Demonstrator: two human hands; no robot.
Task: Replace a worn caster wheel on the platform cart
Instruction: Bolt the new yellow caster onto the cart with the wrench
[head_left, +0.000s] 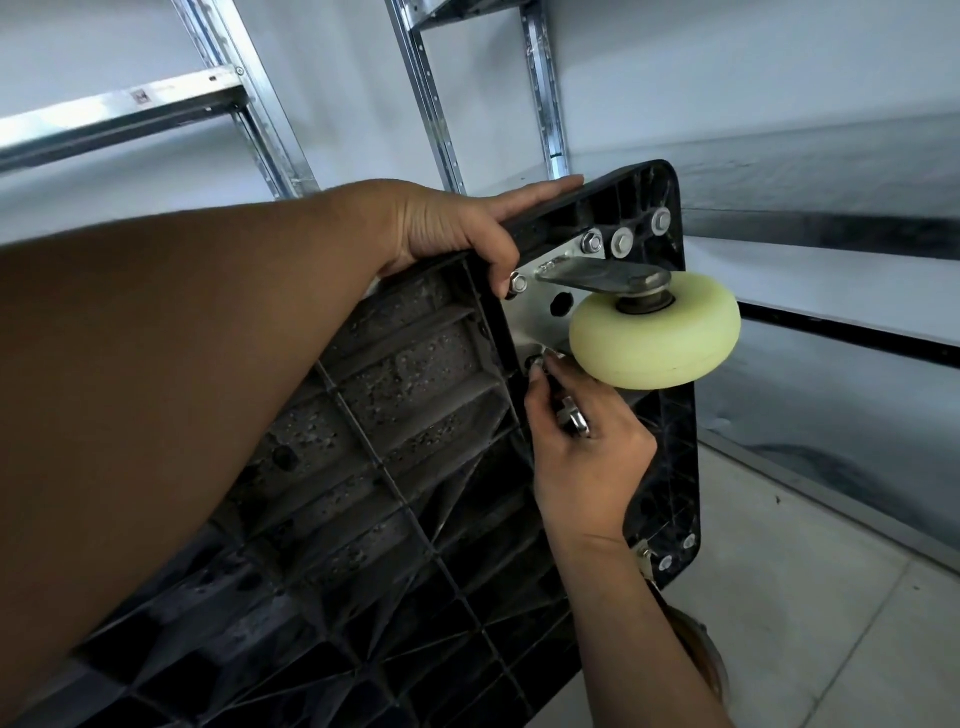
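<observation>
A: Item one?
B: Pale yellow caster wheel — on its bracket, just above the right hand, right of the left hand.
A: Hands?
B: Left grips the tipped-up platform cart by its edge; right pinches a fastener at the mounting plate.

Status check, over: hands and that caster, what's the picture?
Left hand grips cart deck edge, deck tipped up. Right hand pinches a fastener at caster plate lower corner. Pale wheel overhangs that spot; tight access.
</observation>
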